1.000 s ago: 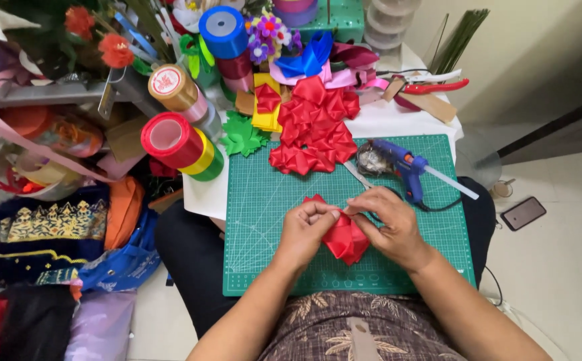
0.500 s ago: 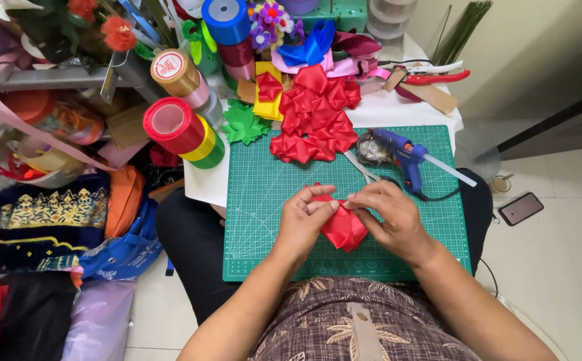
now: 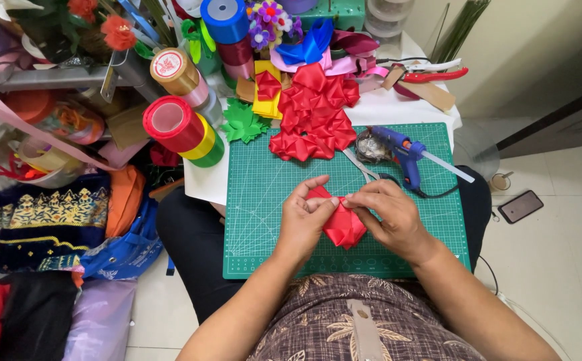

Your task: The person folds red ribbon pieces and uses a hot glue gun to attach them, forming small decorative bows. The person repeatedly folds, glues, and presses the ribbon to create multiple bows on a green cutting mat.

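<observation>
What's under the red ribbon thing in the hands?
Under the folded red ribbon piece lies the green cutting mat. The left hand and right hand pinch it from both sides. The mat right beneath them is covered.

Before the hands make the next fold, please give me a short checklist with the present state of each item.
1. Red ribbon piece held by both hands: ok, left hand and right hand pinch it.
2. Work is over the green cutting mat: ok.
3. Glue gun within reach, lying on the mat: ok.
4. Glue gun hot: cannot tell.
5. Scissors apart from the fingers: ok.
6. Finished red folded pieces out of the way: ok.
</observation>
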